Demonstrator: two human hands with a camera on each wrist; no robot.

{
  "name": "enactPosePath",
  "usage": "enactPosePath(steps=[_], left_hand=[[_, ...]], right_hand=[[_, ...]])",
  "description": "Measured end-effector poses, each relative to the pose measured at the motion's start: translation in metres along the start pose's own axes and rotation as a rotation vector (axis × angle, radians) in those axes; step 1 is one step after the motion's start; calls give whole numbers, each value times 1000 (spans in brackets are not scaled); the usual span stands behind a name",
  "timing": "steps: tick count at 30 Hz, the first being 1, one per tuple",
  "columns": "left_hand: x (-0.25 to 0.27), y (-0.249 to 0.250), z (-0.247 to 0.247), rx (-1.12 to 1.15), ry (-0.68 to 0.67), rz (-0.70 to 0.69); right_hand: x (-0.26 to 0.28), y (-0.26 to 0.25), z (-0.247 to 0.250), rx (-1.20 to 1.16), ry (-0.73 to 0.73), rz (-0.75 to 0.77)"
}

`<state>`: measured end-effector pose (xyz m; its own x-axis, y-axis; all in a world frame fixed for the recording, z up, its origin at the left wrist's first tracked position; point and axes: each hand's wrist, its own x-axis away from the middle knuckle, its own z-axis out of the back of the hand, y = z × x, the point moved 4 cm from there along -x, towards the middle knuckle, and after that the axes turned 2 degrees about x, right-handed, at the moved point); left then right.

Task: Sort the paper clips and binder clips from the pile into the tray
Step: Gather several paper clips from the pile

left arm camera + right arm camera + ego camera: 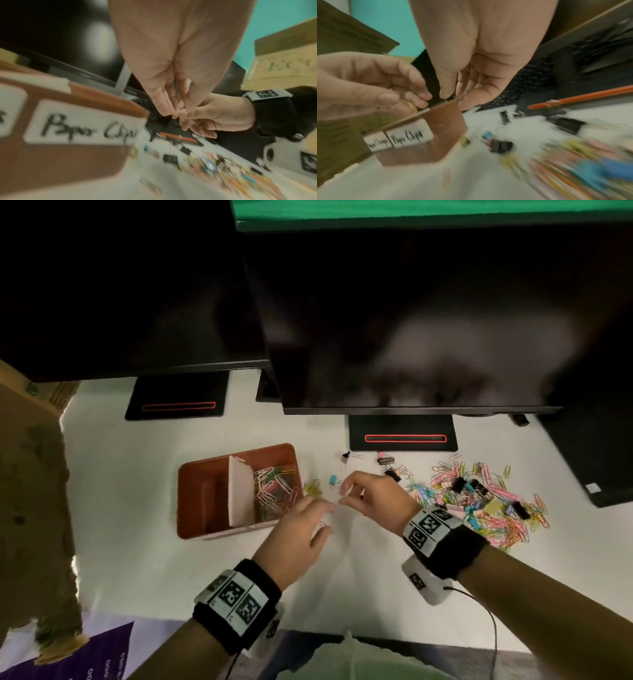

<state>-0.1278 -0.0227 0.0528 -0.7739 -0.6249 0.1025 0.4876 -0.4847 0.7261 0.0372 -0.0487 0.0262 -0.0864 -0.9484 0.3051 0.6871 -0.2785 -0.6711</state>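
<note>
Brown plastic makes the tray (pixel 236 455), which stands on the white desk (pixel 137 508) at about nine o'clock from the two hands; its right compartment, labelled for paper clips, already holds a loose heap of paper clips (pixel 274 491), and the left one looks empty. The pile (pixel 486 501) lies at three o'clock, well apart from the tray, with some binder clips (pixel 385 460) scattered toward twelve o'clock. The right hand (pixel 370 498) has its fingers (pixel 346 500) curled together as if pinching something small and thin, but I cannot tell for sure what it is. The left hand (pixel 301 535) reaches toward it with fingers nearly straight, touching or almost touching. I think the main risk is a drop during this hand-over: a thin wire clip can slip between fingertips and fall on the desk short of the tray. Clips also hook into each other, so a second one may come along and land in the wrong compartment. A careless sleeve or wrist band (pixel 442 539) can drag the pile.
</note>
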Motion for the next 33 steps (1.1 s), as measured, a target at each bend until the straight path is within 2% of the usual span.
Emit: enactPosePath(steps=[2,6,8,11,16,24,29,33], left_hand=[[-1,-8,-33,-72,-126,41],[1,-40,-77,-237,-266,222],[1,-49,-84,-304,-266,245],[-1,-54,-87,-351,-205,186],[-10,-56,-91,-289,-177,152],[-22,-58,-90,-266,-166,293],[-32,-41,-99,-245,-223,162],[-53,-13,-111,-180,-140,29]], right_hand=[[20,35,-2,107,-66,-89],[54,76,-4,190,-130,-171],[63,86,-5,205,-146,-176],[70,100,-3,217,-130,-180],[71,121,8,276,-42,-182],[77,139,22,266,4,-168],[81,137,20,305,-58,-22],[79,133,12,326,-129,86]])
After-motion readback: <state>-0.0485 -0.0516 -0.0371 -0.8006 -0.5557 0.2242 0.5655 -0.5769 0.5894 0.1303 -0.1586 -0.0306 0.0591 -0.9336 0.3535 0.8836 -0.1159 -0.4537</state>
